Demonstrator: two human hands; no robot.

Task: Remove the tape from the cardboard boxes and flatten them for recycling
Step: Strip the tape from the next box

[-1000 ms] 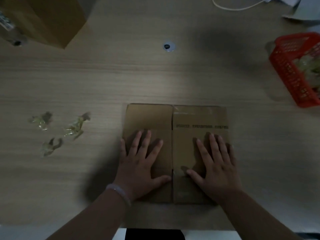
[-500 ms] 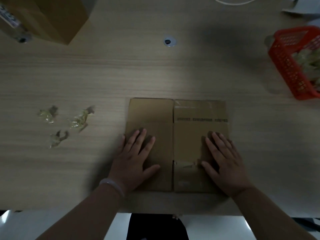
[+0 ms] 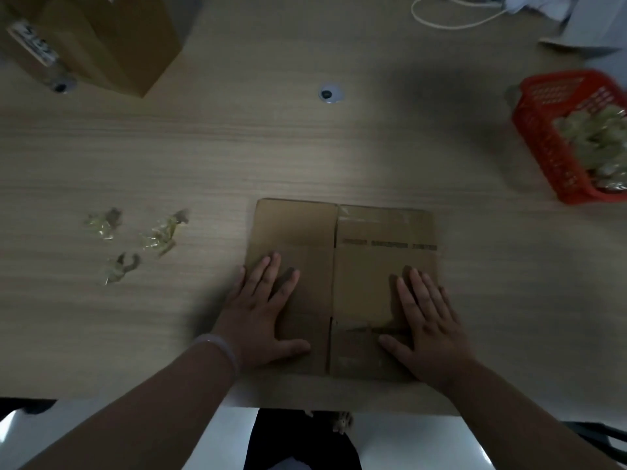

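- Upright cardboard box (image 3: 101, 39), upper left corner of the frame, standing on the wooden table (image 3: 203, 157); white label on its left side, print unreadable.
- Three crumpled tape scraps (image 3: 159, 234), left of centre, loose on the table, near each other, well apart from both boxes.
- Left hand (image 3: 261, 320), lower centre, palm down on the left panel of the flattened box. Fingers straight and slightly spread, thumb stuck out to the right. The little-finger side sits at the box's left edge.
- Pale bracelet (image 3: 220, 351) on the left wrist.
- Flattened cardboard box (image 3: 366, 276), task item, lower centre of the frame. It lies flat on the table near the front edge, with a seam down the middle and a line of dark print across the right panel, too blurred to read.
- Round table grommet (image 3: 330, 93), upper centre, well apart from the box.
- Strip of clear tape (image 3: 359, 329) stuck across the lower right panel; glossy tape also along that panel's top edge.
- Right hand (image 3: 431, 327), palm down on the right panel. Fingers straight and close together, thumb pointing left across the tape strip.
- White cord (image 3: 451, 25), top right.
- Red plastic basket (image 3: 543, 147), right edge, holding wadded tape (image 3: 597, 140).
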